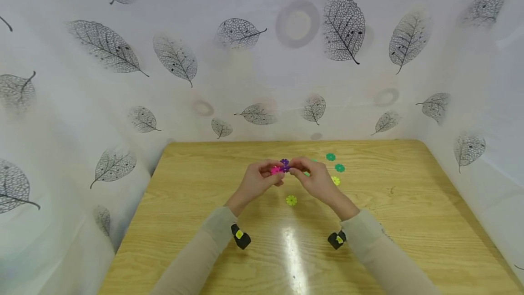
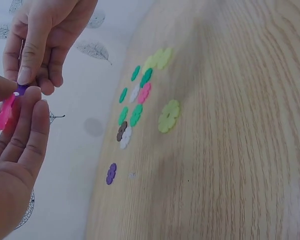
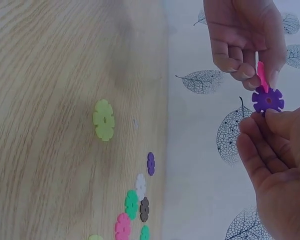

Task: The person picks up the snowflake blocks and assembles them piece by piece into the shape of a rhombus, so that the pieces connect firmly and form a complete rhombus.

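A pink disc is meeting a purple disc edge to edge, both being held above the table. The left hand is gripping the pink one; the right hand is pinching the purple one. Below, a yellow disc is lying apart from a brown disc and a white disc. Behind, a leaf-print curtain is hanging.

Green disc partly hidden, sleeves cut off below
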Demonstrator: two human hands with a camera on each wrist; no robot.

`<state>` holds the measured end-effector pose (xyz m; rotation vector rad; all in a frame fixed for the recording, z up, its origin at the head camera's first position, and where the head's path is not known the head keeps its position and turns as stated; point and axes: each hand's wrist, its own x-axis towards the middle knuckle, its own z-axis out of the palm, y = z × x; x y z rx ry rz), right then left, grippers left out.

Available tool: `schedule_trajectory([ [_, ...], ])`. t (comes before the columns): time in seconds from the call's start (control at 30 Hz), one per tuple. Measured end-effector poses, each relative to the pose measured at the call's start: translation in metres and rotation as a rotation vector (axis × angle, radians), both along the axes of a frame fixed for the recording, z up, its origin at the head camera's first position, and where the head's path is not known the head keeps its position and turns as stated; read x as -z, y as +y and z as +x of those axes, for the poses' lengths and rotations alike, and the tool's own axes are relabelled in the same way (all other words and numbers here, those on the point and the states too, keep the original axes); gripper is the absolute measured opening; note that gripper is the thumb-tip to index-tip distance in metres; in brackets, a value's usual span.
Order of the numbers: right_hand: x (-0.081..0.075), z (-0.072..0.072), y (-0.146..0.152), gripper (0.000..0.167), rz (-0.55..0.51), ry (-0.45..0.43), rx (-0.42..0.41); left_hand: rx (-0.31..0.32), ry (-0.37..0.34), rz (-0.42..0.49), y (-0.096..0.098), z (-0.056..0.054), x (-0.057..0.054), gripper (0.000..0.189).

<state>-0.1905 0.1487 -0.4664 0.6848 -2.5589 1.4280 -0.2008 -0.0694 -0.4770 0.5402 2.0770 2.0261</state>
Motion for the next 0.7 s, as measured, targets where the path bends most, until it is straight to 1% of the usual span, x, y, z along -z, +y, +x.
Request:
schedule_trajectory([
  [0.07,0.001,0.000,0.000,0.015,-0.006,-0.018,-0.002,-0.008,0.010,-0.002,-0.002,-0.001,0.000,0.029],
  [0.17,0.006,0.000,0.003,0.019,0.002,-0.080,0.001,-0.029,0.017,-0.009,-0.005,-0.001,0.000,0.030],
  [0.3,0.022,0.002,0.008,0.022,0.067,-0.144,0.002,-0.063,0.015,-0.012,-0.010,-0.003,0.000,0.032],
  [0.47,0.045,0.005,0.012,0.022,0.160,-0.158,-0.043,-0.085,-0.001,-0.004,-0.014,-0.005,-0.002,0.031],
  [0.57,0.055,0.007,0.013,0.021,0.191,-0.179,-0.070,-0.084,-0.007,-0.007,-0.016,-0.005,-0.002,0.031],
  [0.7,0.063,0.010,0.013,0.023,0.231,-0.196,-0.078,-0.087,-0.004,-0.015,-0.018,-0.006,-0.001,0.030],
])
